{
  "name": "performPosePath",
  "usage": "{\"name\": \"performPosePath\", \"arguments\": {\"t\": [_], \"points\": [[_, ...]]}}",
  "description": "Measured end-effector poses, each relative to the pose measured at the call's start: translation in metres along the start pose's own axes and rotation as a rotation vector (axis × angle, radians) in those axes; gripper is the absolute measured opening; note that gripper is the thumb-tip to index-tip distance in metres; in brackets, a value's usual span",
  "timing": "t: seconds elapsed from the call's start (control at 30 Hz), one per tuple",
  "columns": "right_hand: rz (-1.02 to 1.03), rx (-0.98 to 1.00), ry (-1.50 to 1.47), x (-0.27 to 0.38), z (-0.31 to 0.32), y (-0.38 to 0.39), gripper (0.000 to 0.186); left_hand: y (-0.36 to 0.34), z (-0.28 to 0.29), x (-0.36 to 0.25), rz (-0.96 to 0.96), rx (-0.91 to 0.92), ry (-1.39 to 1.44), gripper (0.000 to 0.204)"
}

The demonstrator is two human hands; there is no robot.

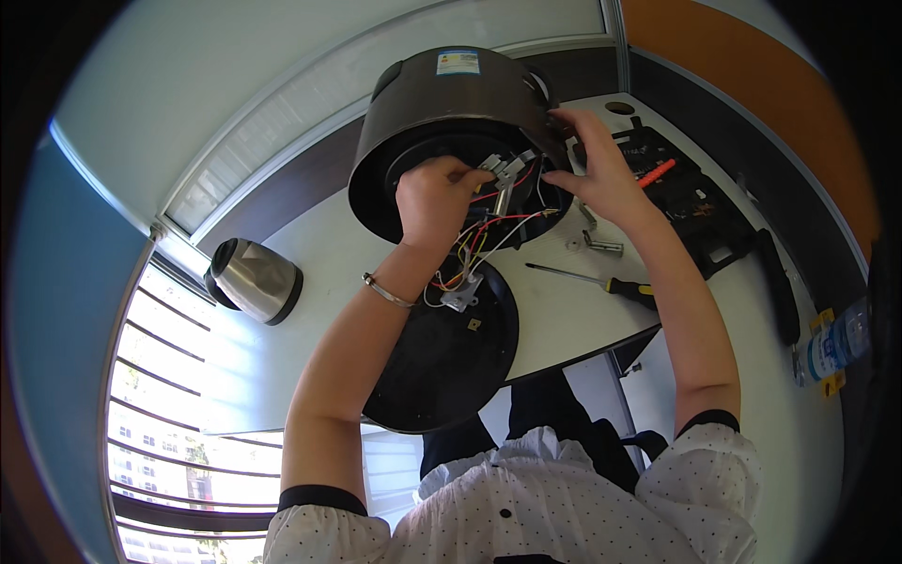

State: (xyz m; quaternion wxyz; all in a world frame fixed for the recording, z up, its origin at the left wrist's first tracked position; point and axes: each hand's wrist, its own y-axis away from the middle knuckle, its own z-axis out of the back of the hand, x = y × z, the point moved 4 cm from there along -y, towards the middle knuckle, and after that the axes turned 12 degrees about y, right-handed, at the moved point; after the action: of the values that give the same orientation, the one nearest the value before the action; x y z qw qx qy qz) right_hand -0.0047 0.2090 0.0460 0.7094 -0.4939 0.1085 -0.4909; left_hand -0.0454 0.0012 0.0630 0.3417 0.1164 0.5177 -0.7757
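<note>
A dark brown, round cooker housing (442,103) lies tipped on the table with its open underside facing me. Inside it a metal bracket (508,171) shows among red, white and yellow wires (484,235). My left hand (434,202) reaches into the opening, fingers pinched beside the bracket; what they hold is mostly hidden. My right hand (601,169) grips the housing's right rim, thumb inside and fingers outside. Wires run down to a round black base cover (437,367), which lies at the table's front edge with a small metal part (462,295) on it.
Right of the cover lies a screwdriver (601,282) with a black and yellow handle, near loose metal pieces (602,245). Behind my right forearm lies an open black tool case (700,202). A steel kettle (258,280) stands left, a plastic bottle (836,343) far right.
</note>
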Motion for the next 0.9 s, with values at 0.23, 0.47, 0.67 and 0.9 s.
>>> {"name": "performPosePath", "arguments": {"t": [0.23, 0.47, 0.67, 0.9], "points": [[-0.014, 0.009, 0.023, 0.0014, 0.0027, 0.0013, 0.068, 0.0001, -0.0005, -0.0016, 0.027, 0.012, -0.015, 0.022], [0.019, -0.009, -0.043, -0.0005, 0.0039, 0.0004, 0.065, 0.0006, -0.0005, -0.0045, 0.042, 0.011, -0.023, 0.022], [0.024, -0.039, -0.060, -0.0025, 0.0016, 0.0014, 0.065, 0.0007, -0.0016, -0.0027, 0.057, 0.009, -0.011, 0.022], [0.008, -0.031, -0.035, 0.0021, 0.0049, 0.0000, 0.064, 0.0011, -0.0013, -0.0005, 0.067, 0.007, 0.003, 0.022]]}}
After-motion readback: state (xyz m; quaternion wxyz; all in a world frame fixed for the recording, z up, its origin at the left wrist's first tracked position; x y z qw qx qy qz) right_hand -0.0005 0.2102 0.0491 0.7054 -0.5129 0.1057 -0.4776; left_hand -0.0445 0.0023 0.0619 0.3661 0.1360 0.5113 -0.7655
